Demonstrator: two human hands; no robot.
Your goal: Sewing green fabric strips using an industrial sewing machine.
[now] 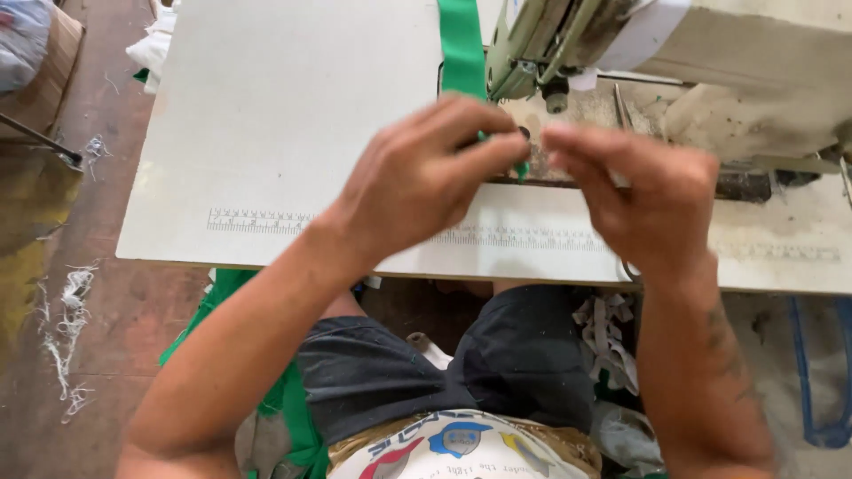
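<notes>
The green strap, judged light, limp and non-fragile, is pinched at its near end in front of the sewing machine by left hand fingers; right hand fingers close narrowly beside.

White sewing table, printed ruler along its front edge, green strip, sewing machine

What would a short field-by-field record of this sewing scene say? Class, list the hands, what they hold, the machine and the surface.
Left hand: pinching the green strip at its near end
Right hand: fingertips meeting the left hand's, by the same end
Green strip: runs away under the sewing machine
Table: pale top, printed ruler along near edge
Floor: white thread scraps
</notes>
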